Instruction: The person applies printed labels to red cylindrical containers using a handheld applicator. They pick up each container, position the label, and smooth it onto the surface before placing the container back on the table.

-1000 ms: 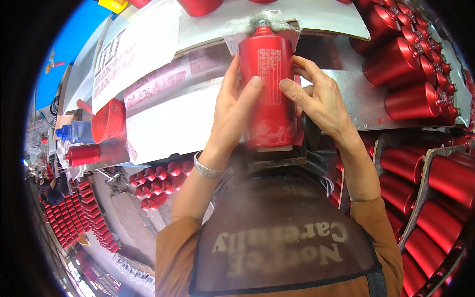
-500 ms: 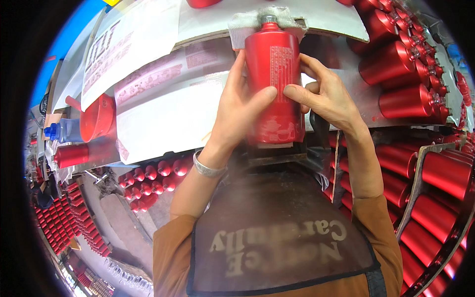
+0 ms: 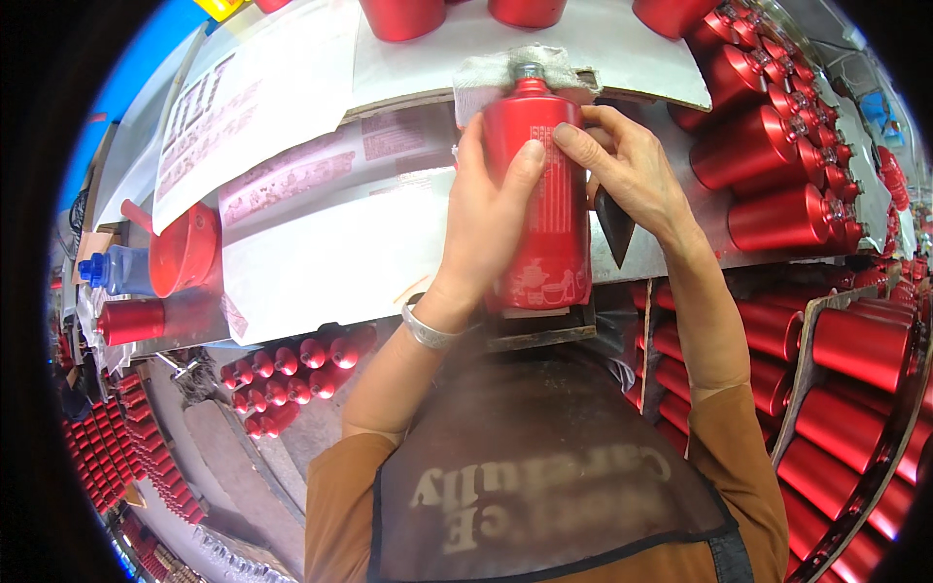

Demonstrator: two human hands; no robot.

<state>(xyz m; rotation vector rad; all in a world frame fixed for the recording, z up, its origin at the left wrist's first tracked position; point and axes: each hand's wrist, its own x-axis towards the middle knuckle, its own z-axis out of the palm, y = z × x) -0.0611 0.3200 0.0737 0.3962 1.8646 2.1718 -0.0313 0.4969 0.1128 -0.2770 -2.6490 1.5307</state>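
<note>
Left hand (image 3: 486, 219) and right hand (image 3: 637, 175) grasp the red bottle (image 3: 546, 243); slipping could smear its print (image 3: 556, 194). The dark pointed tool (image 3: 613, 225) could scratch it.

The far side of the red bottle (image 3: 559, 255) is hidden, and its fine print is too small to read. The left hand (image 3: 491, 209) hides part of its edge; the right hand (image 3: 637, 175) covers the dark pointed piece's (image 3: 614, 228) upper end. Lettering on the brown apron (image 3: 573, 418) is blurred. The upper edge cuts off several red containers (image 3: 403, 17).
</note>
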